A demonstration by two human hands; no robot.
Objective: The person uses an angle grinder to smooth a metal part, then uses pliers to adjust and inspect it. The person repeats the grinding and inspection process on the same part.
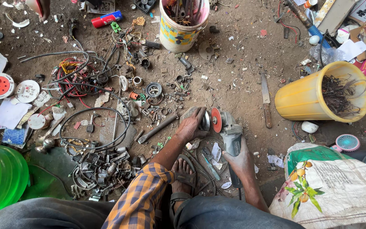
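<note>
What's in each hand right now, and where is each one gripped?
Right hand grips the angle grinder by its body. Left hand holds a round metal part by its side, against the disc.

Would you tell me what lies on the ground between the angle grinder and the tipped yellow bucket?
In the head view, a knife lies on the dirt between the angle grinder and the yellow bucket.

A single head-worn camera looks almost straight down from above the seated person's knees onto the dirt floor [242, 72], close to the hands yet wide enough to take in the surrounding scrap.
</note>
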